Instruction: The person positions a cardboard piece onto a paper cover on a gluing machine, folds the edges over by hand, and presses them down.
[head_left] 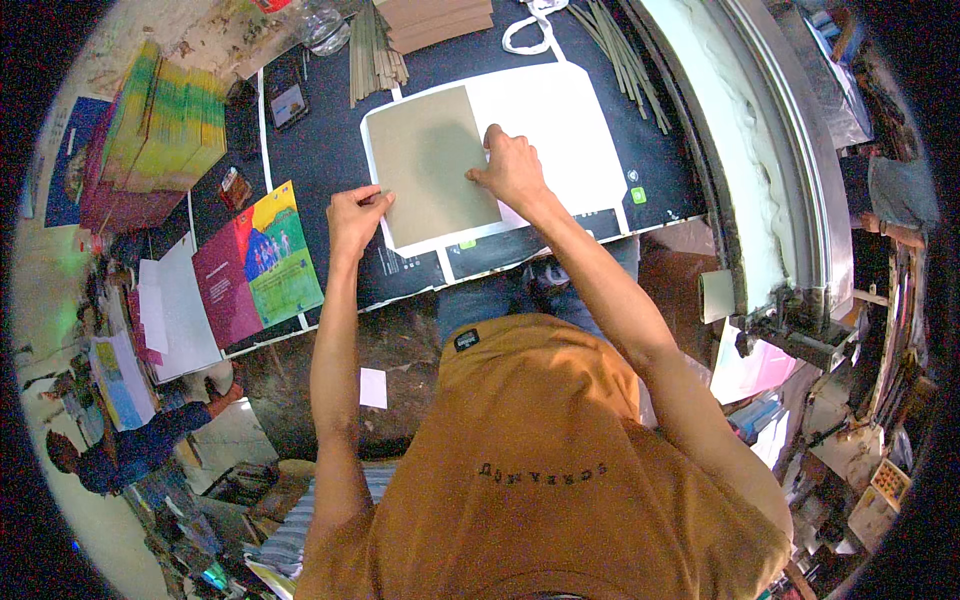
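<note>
Between the left hand [354,222], its grip unclear, and the right hand [516,172], thumb and forefinger parted, lies a flat, rectangular grey-brown board [425,165] on a larger white sheet [565,125]

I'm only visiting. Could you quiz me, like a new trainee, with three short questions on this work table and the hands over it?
1. What lies flat on the white sheet?
A) a pair of scissors
B) a grey-brown board
C) a glass bowl

2. True or false: the left hand is at the board's right edge.

3. Which is nearer the left hand: the colourful printed cover or the thin strips at the table's far right?

Key:
1. B.
2. False: it is by the board's left edge; the right hand is at the right edge.
3. The colourful printed cover.
</note>
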